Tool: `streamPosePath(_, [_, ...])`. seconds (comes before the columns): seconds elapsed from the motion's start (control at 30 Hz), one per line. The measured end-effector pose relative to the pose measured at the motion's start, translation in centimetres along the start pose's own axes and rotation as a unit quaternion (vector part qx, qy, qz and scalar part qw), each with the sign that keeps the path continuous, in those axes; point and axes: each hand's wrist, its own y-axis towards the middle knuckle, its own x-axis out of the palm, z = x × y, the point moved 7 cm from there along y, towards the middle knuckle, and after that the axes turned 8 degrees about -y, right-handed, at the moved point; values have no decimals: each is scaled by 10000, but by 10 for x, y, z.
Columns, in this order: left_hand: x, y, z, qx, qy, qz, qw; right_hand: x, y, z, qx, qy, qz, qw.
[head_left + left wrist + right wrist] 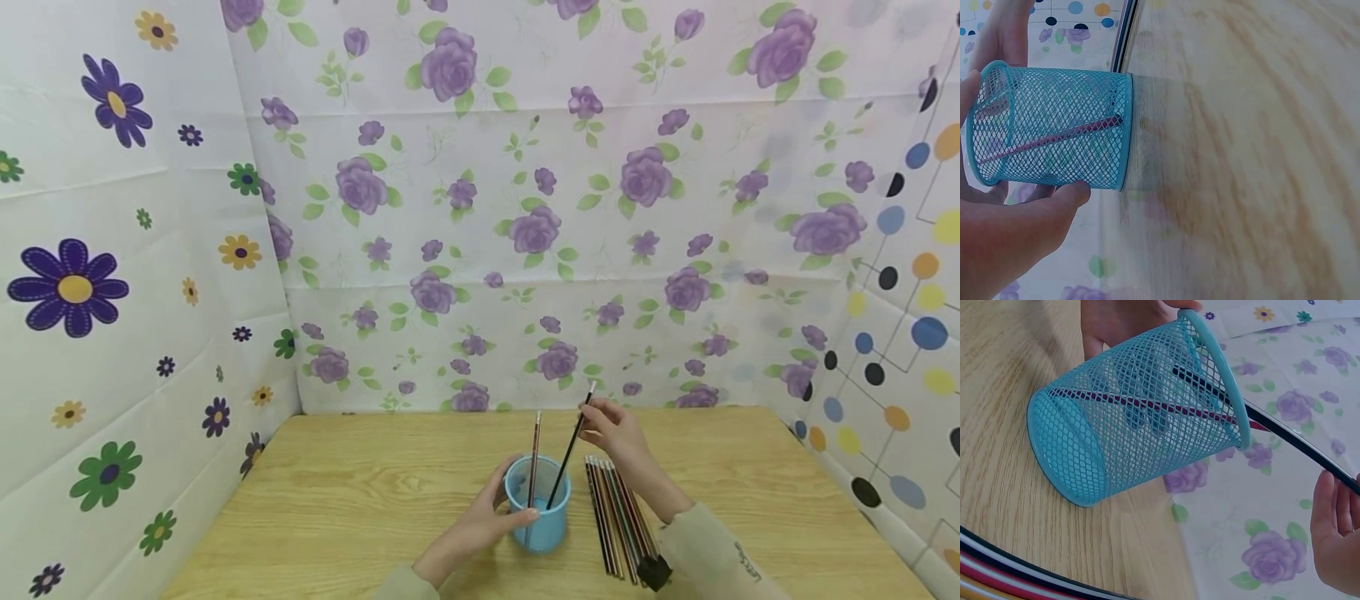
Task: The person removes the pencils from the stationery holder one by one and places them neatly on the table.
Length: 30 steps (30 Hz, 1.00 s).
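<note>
A light blue mesh pencil cup [551, 533] stands upright on the table. My left hand [480, 527] grips it from the left, thumb at the near side and fingers round the far side. Inside leans a dark red pencil [534, 458], its eraser end above the rim; the mesh shows it reaching the bottom in the left wrist view. Between thumb and fingertips, my right hand [618, 437] pinches a black pencil [572, 446] near its white-tipped upper end. The black pencil's lower end is within the cup, short of its base in the right wrist view [1175, 370].
Right of the cup, several pencils [617, 517] lie side by side on the wooden table [360, 500]. A small black object [654, 573] is by my right sleeve, over their near ends. Flowered cloth [495, 208] hangs behind the table, with patterned cloths at both sides.
</note>
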Motion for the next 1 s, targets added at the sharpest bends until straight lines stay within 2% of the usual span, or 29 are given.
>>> streamPosePath(0.27, [0,0,-1,-2,0,-50,10000,-8,-1,-2,49,234,70,9997])
streamPosePath(0.47, [0,0,-1,22,-9,-123,9999,-15,-1,-7,-47,529,-23,9986])
streamPosePath(0.77, [1,-1,-1,76,-11,-135,9999,-25,-1,-10,55,860,-54,9963])
streamPosePath(1.0, [1,-1,-2,65,-16,-115,9999,-31,-2,-9,0,787,-71,9969])
